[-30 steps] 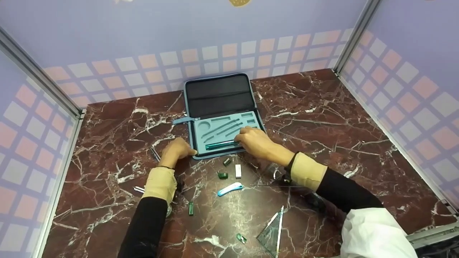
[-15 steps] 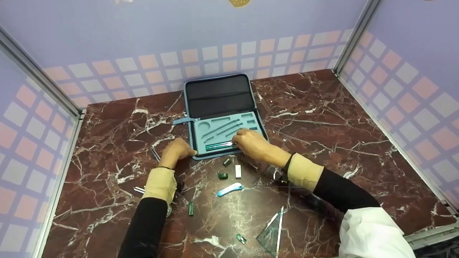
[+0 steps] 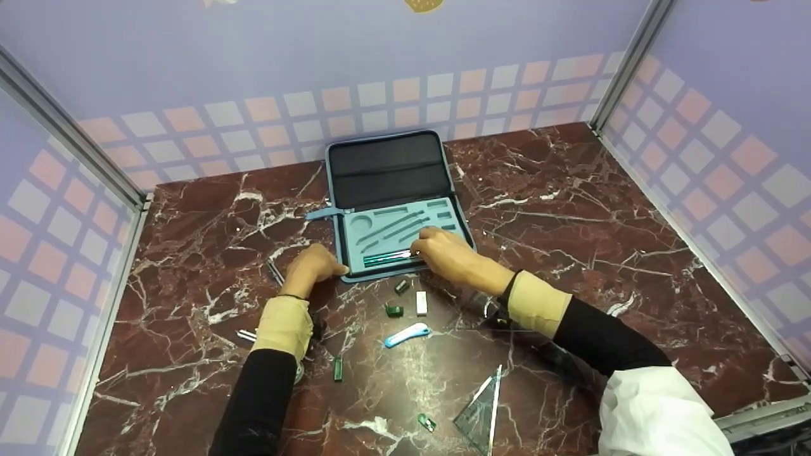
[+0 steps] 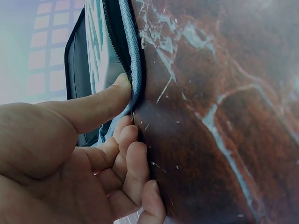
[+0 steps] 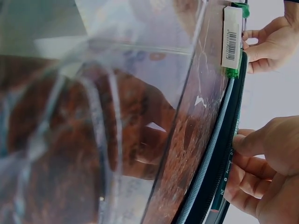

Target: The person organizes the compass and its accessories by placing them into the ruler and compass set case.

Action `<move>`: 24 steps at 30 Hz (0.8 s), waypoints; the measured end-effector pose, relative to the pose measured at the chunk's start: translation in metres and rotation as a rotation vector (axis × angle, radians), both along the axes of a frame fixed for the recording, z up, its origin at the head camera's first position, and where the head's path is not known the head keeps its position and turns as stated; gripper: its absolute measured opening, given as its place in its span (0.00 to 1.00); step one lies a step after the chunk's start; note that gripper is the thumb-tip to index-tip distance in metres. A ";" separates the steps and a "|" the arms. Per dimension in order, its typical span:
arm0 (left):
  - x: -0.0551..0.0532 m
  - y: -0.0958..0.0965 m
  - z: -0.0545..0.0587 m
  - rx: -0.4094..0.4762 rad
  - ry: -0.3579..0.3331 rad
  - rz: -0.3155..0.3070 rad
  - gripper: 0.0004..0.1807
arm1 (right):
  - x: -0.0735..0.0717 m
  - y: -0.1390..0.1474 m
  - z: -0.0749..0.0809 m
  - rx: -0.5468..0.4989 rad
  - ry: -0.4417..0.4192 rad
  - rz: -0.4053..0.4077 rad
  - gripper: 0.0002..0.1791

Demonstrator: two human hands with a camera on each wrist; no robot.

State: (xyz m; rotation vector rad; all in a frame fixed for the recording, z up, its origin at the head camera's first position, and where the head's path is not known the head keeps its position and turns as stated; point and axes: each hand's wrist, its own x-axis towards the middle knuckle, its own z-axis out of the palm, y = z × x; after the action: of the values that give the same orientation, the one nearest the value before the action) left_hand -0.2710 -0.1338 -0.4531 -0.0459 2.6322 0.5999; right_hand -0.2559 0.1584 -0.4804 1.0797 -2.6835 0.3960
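Observation:
A blue zip case (image 3: 388, 154) lies open at the back, its lid against the wall. Its pale blue foam insert (image 3: 361, 237) has shaped recesses. Green pencils (image 3: 385, 258) lie in the recess nearest the front. My right hand (image 3: 447, 252) covers their right end, and in the right wrist view its thumb and fingers pinch a dark green pencil (image 5: 218, 193) marked 2H. At the front left corner, my left hand (image 3: 310, 266) grips the case's edge, with its thumb over the zip rim (image 4: 135, 60) and its fingers curled below.
In front of the case lie a white eraser (image 3: 421, 303), a green sharpener (image 3: 395, 311), a blue-and-white utility knife (image 3: 407, 335) and a clear set square (image 3: 479, 415). Small green pieces (image 3: 338, 369) are scattered around. Metal items (image 3: 275, 271) lie beside my left hand.
My right hand has shifted slightly left and down along the pencils, then stayed put. The left hand keeps its grip on the case corner.

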 end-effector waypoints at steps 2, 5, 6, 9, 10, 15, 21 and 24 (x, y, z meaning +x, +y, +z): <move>0.000 0.000 -0.001 0.004 0.001 0.003 0.20 | -0.001 0.000 -0.001 -0.006 0.005 0.001 0.10; 0.000 0.000 -0.002 0.010 0.004 0.003 0.20 | -0.002 0.001 -0.001 -0.017 0.017 0.003 0.10; -0.001 0.000 -0.002 0.012 0.003 0.006 0.20 | -0.002 0.001 -0.002 -0.022 0.019 0.003 0.09; -0.001 -0.001 -0.002 0.012 0.003 0.001 0.20 | -0.003 0.001 -0.002 -0.037 0.018 0.000 0.08; -0.001 -0.001 -0.002 0.011 0.004 0.000 0.20 | -0.003 0.000 -0.002 -0.042 0.017 -0.002 0.08; 0.000 -0.002 -0.002 0.010 0.015 -0.002 0.19 | -0.003 0.000 -0.002 -0.050 0.011 -0.019 0.07; -0.001 -0.002 -0.004 0.004 0.025 -0.011 0.17 | -0.003 0.000 -0.002 -0.051 0.009 -0.014 0.08; -0.001 -0.001 -0.005 0.003 0.029 -0.012 0.18 | -0.003 -0.001 -0.003 -0.048 0.017 -0.010 0.09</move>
State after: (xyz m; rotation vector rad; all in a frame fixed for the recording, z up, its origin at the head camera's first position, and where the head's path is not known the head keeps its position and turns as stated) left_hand -0.2724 -0.1353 -0.4578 -0.0210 2.6575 0.6045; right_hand -0.2592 0.1579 -0.4831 1.0508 -2.6490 0.4454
